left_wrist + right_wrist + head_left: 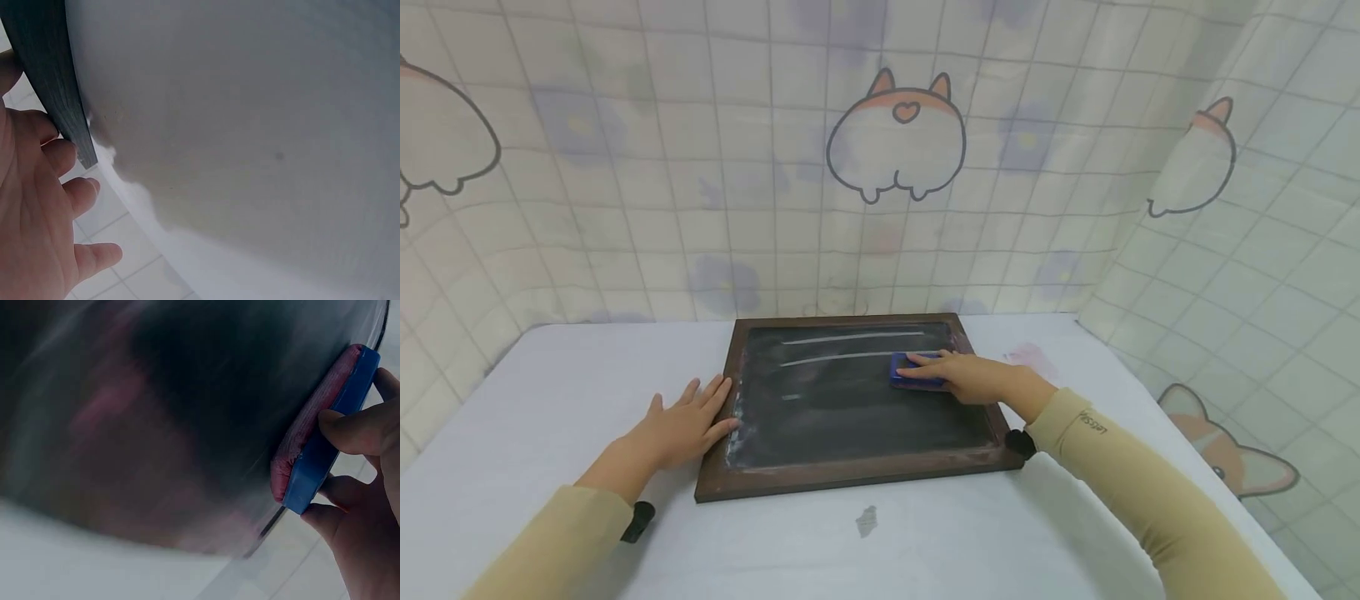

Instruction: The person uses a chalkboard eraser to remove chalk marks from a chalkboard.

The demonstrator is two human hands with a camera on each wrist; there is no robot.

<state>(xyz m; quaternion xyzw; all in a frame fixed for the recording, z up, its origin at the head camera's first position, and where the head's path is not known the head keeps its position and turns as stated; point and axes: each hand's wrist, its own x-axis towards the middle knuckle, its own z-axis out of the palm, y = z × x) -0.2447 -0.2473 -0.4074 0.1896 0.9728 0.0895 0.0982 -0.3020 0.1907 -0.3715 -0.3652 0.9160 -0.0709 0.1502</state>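
The right hand [968,379] pinches the eraser [317,454] between thumb and fingers on the board [850,421], its long axis roughly side to side — the lower chalk line [842,358] meets its far edge and runs leftward from it. The left hand [679,432], farther off, rests spread on the frame [857,474]; lettering on the right sleeve [1131,471] seems to begin "Lets", the rest unclear.

Flat white tabletop [775,550] carries one black rectangular chalkboard [850,425] with brown wooden frame [850,475], toward the back. Small irregular grey patch [867,522] in front of it, faint pink smudge [1032,358] to its right.
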